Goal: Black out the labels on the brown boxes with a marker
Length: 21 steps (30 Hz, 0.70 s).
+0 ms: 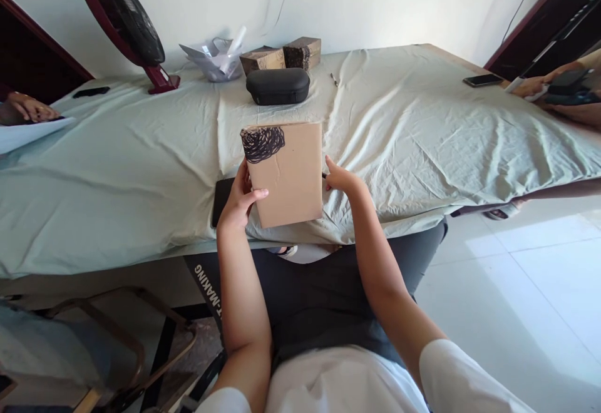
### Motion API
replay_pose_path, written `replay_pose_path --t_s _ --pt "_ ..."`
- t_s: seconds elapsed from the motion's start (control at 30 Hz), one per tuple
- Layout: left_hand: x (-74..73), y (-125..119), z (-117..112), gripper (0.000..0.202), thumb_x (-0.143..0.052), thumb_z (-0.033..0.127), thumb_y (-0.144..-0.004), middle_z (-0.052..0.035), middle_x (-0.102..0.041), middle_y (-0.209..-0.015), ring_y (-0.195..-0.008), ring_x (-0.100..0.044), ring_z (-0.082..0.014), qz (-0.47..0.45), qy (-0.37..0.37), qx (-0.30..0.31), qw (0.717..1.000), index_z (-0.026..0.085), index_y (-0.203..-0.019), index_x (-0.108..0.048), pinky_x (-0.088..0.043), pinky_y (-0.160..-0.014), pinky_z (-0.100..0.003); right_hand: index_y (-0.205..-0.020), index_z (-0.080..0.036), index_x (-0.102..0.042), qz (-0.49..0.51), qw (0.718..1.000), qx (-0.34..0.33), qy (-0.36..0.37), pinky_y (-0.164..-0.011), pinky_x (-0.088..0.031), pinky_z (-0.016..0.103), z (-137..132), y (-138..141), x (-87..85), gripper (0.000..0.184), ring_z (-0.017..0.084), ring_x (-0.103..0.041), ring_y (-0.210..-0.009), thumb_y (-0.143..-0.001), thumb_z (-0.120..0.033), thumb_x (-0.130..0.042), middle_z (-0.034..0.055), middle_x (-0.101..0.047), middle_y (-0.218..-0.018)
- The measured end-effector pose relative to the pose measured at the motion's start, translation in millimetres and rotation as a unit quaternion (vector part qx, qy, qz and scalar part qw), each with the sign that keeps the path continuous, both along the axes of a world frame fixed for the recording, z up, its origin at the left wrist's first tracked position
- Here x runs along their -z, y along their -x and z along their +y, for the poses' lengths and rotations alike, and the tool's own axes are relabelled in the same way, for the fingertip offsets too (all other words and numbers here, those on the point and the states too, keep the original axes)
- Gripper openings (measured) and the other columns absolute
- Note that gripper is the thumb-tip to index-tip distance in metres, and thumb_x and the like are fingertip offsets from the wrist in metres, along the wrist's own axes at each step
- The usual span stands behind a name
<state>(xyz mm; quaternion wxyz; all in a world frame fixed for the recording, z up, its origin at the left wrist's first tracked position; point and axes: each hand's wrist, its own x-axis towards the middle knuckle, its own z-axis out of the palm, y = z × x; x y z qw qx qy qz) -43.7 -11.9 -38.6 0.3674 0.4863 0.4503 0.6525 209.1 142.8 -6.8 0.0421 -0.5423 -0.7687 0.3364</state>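
A brown cardboard box (295, 178) is held tilted up above the near edge of the cloth-covered table. Dense black scribbles (263, 142) fill its upper left corner. My left hand (237, 200) grips the box by its left side, thumb on the front face and fingers behind. Just off the right side, my right hand (345, 178) is closed around a slim dark pen (323, 176), mostly hidden by the fingers and box. A flat black object (221, 197) lies on the cloth beneath my left hand.
Behind the box sits a black zip case (278, 86). Two scribbled cardboard boxes (303, 54), a clear plastic basket (218, 62) and a fan (126, 25) stand near the wall. A phone (482, 81) lies at right. Other people's hands (35, 107) show at both sides.
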Motion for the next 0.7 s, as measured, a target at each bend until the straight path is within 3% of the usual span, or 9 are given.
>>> replay_pose_path --t_s 0.07,0.13,0.27,0.37,0.43,0.5,0.53,0.6,0.7 --pt "2.0 3 0 0.096 -0.097 0.046 -0.066 -0.0122 -0.068 -0.156 -0.144 -0.065 -0.0394 0.0 -0.004 0.002 1.0 0.028 -0.154 -0.064 -0.059 -0.115 -0.049 -0.185 -0.023 -0.014 0.024 0.999 0.001 0.043 -0.08 -0.061 0.034 -6 -13 -6.8 0.113 0.028 -0.082 -0.093 -0.086 -0.002 -0.062 0.0151 -0.087 -0.117" --pt "3.5 6 0 0.093 -0.097 0.045 -0.066 -0.0119 -0.07 -0.153 -0.143 -0.065 -0.0394 -0.002 -0.005 0.003 1.0 0.027 -0.151 -0.065 -0.059 -0.116 -0.05 -0.185 -0.031 -0.013 0.072 0.993 0.019 0.087 -0.066 -0.055 0.029 -13 -26 -15.4 0.11 0.021 -0.079 -0.075 -0.089 -0.002 -0.058 0.0108 -0.088 -0.112" --pt "4.5 10 0 0.092 -0.098 0.045 -0.067 -0.0117 -0.07 -0.153 -0.143 -0.065 -0.04 0.009 -0.01 -0.002 1.0 0.028 -0.151 -0.064 -0.059 -0.115 -0.051 -0.179 -0.031 -0.04 0.145 0.984 0.049 0.093 -0.056 -0.045 0.024 -24 -50 -29.8 0.095 0.011 -0.057 -0.055 -0.09 -0.001 -0.054 0.0031 -0.083 -0.09" --pt "4.3 11 1 0.09 -0.094 0.051 -0.075 -0.0129 -0.065 -0.161 -0.147 -0.063 -0.041 0.041 -0.022 0.002 0.999 0.028 -0.155 -0.06 -0.059 -0.116 -0.052 -0.16 -0.028 -0.068 0.244 0.963 0.085 0.072 -0.054 -0.04 0.023 -28 -62 -33.5 0.075 0.009 -0.046 -0.053 -0.092 0.0 -0.051 0.0 -0.075 -0.08" --pt "4.6 12 1 0.089 -0.091 0.053 -0.08 -0.0136 -0.061 -0.164 -0.148 -0.062 -0.0412 0.06 -0.026 0.007 0.998 0.029 -0.158 -0.057 -0.059 -0.116 -0.053 -0.125 -0.023 -0.085 0.362 0.928 0.087 0.034 -0.054 -0.039 0.023 -30 -65 -35.2 0.05 0.008 -0.047 -0.054 -0.092 -0.005 -0.053 0.0007 -0.072 -0.082" --pt "5.7 12 2 0.091 -0.091 0.054 -0.081 -0.0144 -0.06 -0.165 -0.147 -0.063 -0.0411 0.065 -0.022 0.013 0.998 0.029 -0.16 -0.055 -0.061 -0.114 -0.053 -0.092 -0.021 -0.082 0.49 0.87 0.063 -0.003 -0.057 -0.044 0.024 -34 -64 -39.4 0.025 0.009 -0.054 -0.059 -0.09 -0.013 -0.058 0.0017 -0.07 -0.082" --pt "6.5 12 2 0.093 -0.092 0.054 -0.08 -0.0148 -0.06 -0.165 -0.146 -0.064 -0.041 0.063 -0.018 0.015 0.998 0.029 -0.161 -0.055 -0.061 -0.113 -0.052 -0.088 -0.021 -0.078 0.54 0.841 0.042 -0.006 -0.061 -0.049 0.026 -37 -62 -42.9 0.019 0.011 -0.059 -0.063 -0.09 -0.018 -0.06 0.0024 -0.07 -0.083" --pt "8.6 12 4 0.097 -0.094 0.053 -0.078 -0.0153 -0.061 -0.163 -0.143 -0.066 -0.0406 0.054 -0.006 0.018 0.998 0.029 -0.163 -0.053 -0.062 -0.111 -0.052 -0.1 -0.024 -0.075 0.602 0.799 -0.006 0.006 -0.072 -0.058 0.032 -45 -56 -52.4 0.016 0.016 -0.068 -0.073 -0.092 -0.031 -0.064 0.0036 -0.073 -0.086" --pt "11.8 11 7 0.105 -0.097 0.05 -0.076 -0.0158 -0.059 -0.166 -0.143 -0.066 -0.0399 0.053 -0.001 0.026 0.998 0.03 -0.167 -0.049 -0.062 -0.111 -0.051 -0.12 -0.03 -0.065 0.633 0.772 -0.059 -0.015 -0.074 -0.06 0.037 -60 -36 -69.0 0.032 0.02 -0.07 -0.076 -0.092 -0.044 -0.072 0.0007 -0.074 -0.088"
